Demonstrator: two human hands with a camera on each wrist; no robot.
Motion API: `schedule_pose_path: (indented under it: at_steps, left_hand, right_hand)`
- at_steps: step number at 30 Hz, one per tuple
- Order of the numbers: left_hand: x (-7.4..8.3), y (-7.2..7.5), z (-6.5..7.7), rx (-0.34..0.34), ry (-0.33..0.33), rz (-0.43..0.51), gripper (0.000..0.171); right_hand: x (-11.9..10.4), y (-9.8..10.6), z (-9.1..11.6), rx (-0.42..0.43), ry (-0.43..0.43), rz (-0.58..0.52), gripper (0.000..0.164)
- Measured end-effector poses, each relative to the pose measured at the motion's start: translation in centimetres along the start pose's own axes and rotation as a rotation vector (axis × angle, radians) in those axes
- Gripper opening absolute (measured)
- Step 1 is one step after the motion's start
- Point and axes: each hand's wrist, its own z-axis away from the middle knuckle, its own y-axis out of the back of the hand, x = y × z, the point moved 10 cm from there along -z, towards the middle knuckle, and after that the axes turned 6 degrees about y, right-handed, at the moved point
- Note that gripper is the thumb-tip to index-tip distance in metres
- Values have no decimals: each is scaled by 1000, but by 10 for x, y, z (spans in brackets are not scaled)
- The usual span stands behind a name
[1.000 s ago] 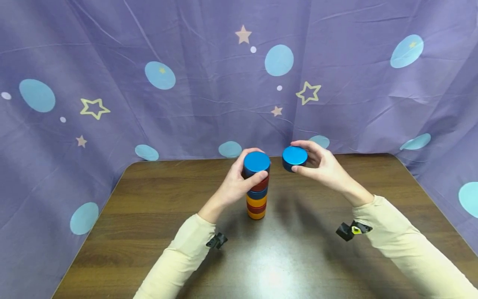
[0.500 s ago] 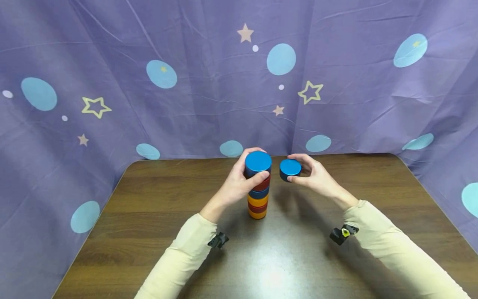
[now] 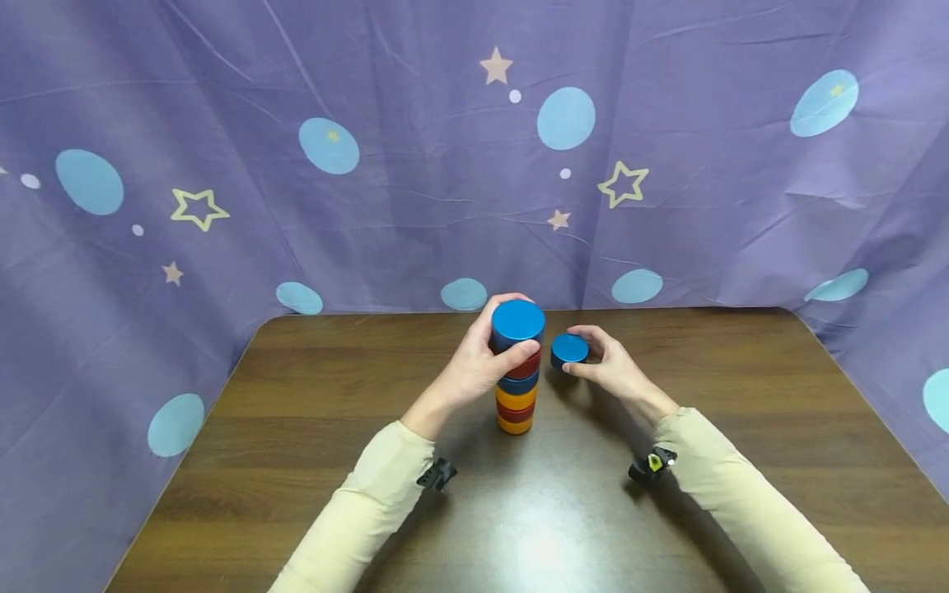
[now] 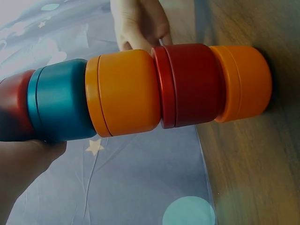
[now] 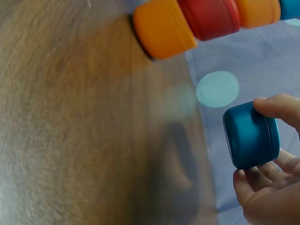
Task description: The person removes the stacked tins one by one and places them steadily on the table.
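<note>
Brown wood grain covers the table point(image 3: 319, 395), which bears the upright stack point(image 3: 516, 398) of orange, red and blue tins, its upper part wrapped by the curled fingers and thumb of the left hand point(image 3: 474, 362). Since 1 second ago the right hand point(image 3: 614, 367) has come down, and with it the loose blue tin point(image 3: 569, 349), pinched between thumb and fingers just right of the stack, apart from it and apparently above the wood; the work looks to be lowering 1 tin beside a steadied stack.

The canisters point(image 4: 124, 91) are blue, red and orange; the cloth point(image 3: 415, 239), star-patterned purple.
</note>
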Motion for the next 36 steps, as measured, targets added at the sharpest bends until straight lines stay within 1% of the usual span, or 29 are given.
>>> schedule_pose_path:
  at_steps: [5, 13, 15, 21, 23, 26, 29, 32, 36]
  left_hand:
    - [-1, 0, 0, 0, -6, 1, 93]
    - [-4, -1, -1, 1, -9, 11, 92]
    - [-5, -1, -1, 1, -12, 12, 92]
    - [-4, -2, -1, 0, -15, 13, 90]
    - [-4, -2, 0, -2, -14, 13, 89]
    - [-4, -3, 0, -3, -11, 11, 88]
    - [-6, -2, -1, -1, -3, 7, 88]
    - [-7, -1, -2, 1, 10, -1, 90]
    - [-5, 0, -3, 2, 6, -4, 95]
  right_hand:
    - [16, -5, -4, 12, -39, -4, 58]
    - [30, -6, -8, 22, -85, -10, 61]
    - [33, -6, -9, 19, -95, -6, 62]
    - [30, -7, -11, 11, -114, -19, 61]
    - [34, -7, -11, 14, -123, -29, 61]
    - [42, -6, -12, 14, -113, -24, 62]
    - [46, -7, -13, 6, -103, -21, 63]
    - [46, -7, -16, -3, -86, -27, 66]
    - [41, -6, -20, -17, -66, -34, 73]
